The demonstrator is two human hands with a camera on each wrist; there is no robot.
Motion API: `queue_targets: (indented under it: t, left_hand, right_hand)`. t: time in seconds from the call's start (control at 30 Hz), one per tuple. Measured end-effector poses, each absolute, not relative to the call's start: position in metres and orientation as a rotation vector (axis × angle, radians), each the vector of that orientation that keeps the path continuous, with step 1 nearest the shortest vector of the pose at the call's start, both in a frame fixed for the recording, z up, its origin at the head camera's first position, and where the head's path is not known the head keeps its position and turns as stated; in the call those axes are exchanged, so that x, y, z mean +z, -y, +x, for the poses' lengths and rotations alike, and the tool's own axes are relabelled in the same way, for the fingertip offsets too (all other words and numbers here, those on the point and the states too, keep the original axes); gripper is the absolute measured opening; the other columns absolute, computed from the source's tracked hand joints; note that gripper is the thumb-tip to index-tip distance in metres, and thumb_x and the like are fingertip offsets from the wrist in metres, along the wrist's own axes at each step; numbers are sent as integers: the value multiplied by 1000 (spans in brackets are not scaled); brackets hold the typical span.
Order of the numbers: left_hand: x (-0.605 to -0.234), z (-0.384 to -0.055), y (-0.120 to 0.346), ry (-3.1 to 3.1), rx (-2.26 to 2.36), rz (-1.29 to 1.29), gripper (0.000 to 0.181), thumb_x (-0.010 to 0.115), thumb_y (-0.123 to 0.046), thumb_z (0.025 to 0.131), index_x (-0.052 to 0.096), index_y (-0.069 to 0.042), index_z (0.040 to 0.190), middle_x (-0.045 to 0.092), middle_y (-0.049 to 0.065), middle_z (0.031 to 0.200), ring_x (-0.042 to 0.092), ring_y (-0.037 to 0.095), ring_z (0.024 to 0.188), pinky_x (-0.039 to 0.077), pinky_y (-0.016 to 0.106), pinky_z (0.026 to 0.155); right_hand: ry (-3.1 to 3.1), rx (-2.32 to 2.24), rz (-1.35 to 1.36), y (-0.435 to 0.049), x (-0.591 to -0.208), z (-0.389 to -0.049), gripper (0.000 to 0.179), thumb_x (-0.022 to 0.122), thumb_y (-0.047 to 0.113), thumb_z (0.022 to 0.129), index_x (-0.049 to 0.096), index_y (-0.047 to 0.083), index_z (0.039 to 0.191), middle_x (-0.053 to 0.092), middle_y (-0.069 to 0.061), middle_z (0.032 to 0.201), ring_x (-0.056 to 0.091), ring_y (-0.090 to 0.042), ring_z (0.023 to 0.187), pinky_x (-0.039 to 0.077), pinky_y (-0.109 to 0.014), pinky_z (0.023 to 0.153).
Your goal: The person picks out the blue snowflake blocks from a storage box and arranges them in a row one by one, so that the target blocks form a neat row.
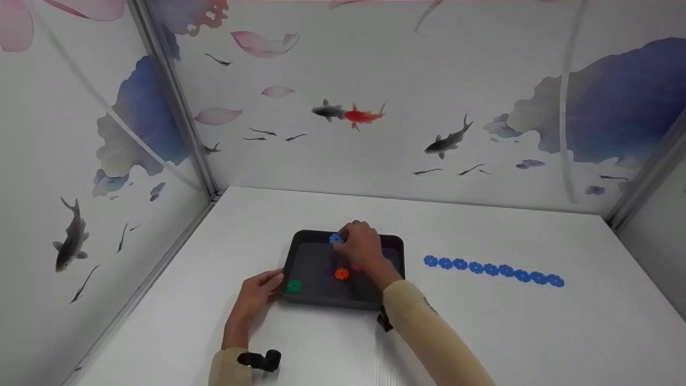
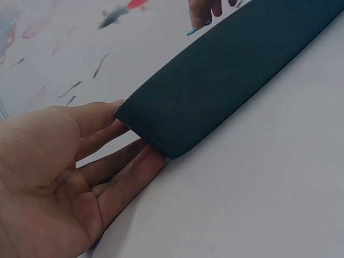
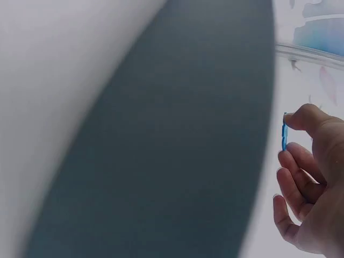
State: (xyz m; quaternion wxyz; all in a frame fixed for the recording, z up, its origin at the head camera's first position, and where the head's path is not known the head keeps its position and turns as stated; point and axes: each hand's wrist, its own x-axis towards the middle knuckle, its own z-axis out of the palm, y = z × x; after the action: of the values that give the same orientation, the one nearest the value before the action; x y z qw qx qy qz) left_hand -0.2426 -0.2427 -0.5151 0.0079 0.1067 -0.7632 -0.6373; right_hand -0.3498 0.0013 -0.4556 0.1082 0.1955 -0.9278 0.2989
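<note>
A black tray [image 1: 321,301] rests on the white table with a green flower-shaped plastic piece [image 1: 293,286], an orange one [image 1: 342,274] and a partly hidden red one [image 1: 355,266] in it. My left hand [image 1: 257,295] holds the tray's left side; the left wrist view has its fingers at the tray corner [image 2: 166,134]. Over the tray's far part, my right hand [image 1: 362,246] pinches a blue flower-shaped piece [image 1: 336,238]. That blue piece [image 3: 285,131] appears edge-on between thumb and fingertip in the right wrist view. The right hand and forearm cover part of the tray.
Right of the tray, several blue flower-shaped pieces [image 1: 491,269] lie in a slightly slanting row on the table [image 1: 482,332]. White panels [image 1: 375,166] printed with fish and petals stand behind and at the left, with a metal post [image 1: 171,96] at their corner.
</note>
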Motion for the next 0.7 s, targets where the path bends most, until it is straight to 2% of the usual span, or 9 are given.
queue_targets:
  t: [0.37, 0.7]
  left_hand:
    - [-514, -243, 243, 2429, -1958, 346, 41, 62, -26, 100, 62, -5, 135, 60, 19, 141, 61, 29, 123, 55, 41, 102]
    - [-514, -243, 242, 2402, -1985, 353, 39, 62, -23, 100, 63, -3, 134, 62, 20, 137, 64, 26, 117, 56, 40, 99]
  right_hand:
    - [2646, 898, 567, -32, -441, -342, 23, 79, 24, 85, 77, 6, 100, 71, -11, 98, 63, -26, 91, 55, -41, 83]
    - [2561, 957, 510, -82, -436, -336, 26, 81, 24, 83, 76, 6, 101, 71, -11, 97, 66, -29, 94, 57, -44, 81]
